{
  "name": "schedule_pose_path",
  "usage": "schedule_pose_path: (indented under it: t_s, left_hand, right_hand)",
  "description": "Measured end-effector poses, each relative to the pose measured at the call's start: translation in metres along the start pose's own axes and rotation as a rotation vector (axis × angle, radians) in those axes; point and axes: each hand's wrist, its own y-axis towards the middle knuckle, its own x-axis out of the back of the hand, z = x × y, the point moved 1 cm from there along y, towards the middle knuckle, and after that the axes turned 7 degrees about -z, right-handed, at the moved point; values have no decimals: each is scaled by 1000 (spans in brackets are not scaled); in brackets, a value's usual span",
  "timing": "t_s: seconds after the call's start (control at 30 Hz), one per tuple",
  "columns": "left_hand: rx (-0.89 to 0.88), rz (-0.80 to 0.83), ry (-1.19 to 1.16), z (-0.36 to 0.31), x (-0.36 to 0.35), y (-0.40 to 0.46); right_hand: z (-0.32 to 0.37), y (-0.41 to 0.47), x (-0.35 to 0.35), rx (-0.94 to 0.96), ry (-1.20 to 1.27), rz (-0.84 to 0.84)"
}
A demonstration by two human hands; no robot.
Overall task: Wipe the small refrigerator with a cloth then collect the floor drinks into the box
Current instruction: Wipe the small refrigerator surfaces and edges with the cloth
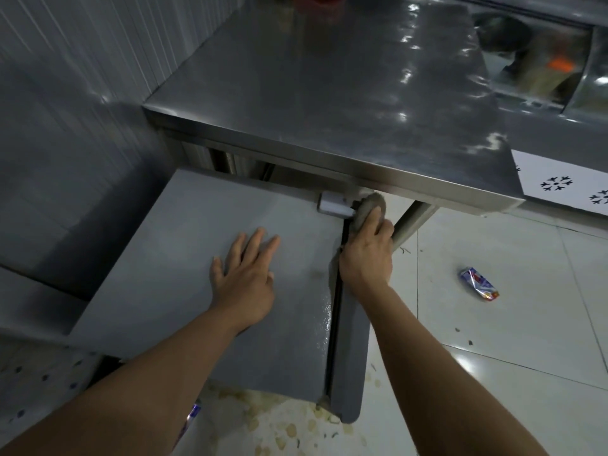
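The small grey refrigerator (pixel 184 258) stands under a steel table, seen from above. My left hand (pixel 245 274) lies flat on its top, fingers spread, holding nothing. My right hand (pixel 367 250) presses a grey-brown cloth (pixel 367 207) against the top edge of the fridge door, beside the white hinge (pixel 334 207). A crumpled blue and red drink pack (pixel 478 284) lies on the white floor tiles to the right. Part of another drink pack (pixel 192 414) shows below my left forearm. No box is in view.
A stainless steel table (pixel 329 80) overhangs the fridge; its leg (pixel 413 222) stands just right of my right hand. A ribbed wall (pixel 65 93) runs along the left. The floor (pixel 279 419) near the fridge front is stained and littered with crumbs.
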Motion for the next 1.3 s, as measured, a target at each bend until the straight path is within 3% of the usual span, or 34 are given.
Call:
schedule_pose_path:
  t_s: [0.17, 0.47, 0.73, 0.87, 1.0, 1.13, 1.23, 1.3]
  left_hand:
    - [10, 26, 13, -1, 2, 0]
    - [-8, -21, 55, 0, 2, -2]
    - [6, 87, -18, -6, 16, -1]
    - [-112, 81, 17, 17, 25, -22]
    - [-119, 61, 148, 64, 40, -48]
    - [-125, 170, 98, 83, 47, -47]
    - [-124, 220, 71, 82, 45, -48]
    - [-130, 238, 80, 80, 45, -47]
  right_hand:
    - [-15, -78, 6, 47, -128, 60]
    - [-9, -2, 0, 79, -38, 84]
    - [-34, -134, 20, 198, -107, 125]
    - [-37, -179, 27, 214, -157, 93]
    - [-26, -129, 21, 370, -291, 199]
    - [5, -63, 11, 254, -270, 194]
    - [22, -80, 1, 204, -208, 121]
    - [33, -118, -4, 320, -170, 95]
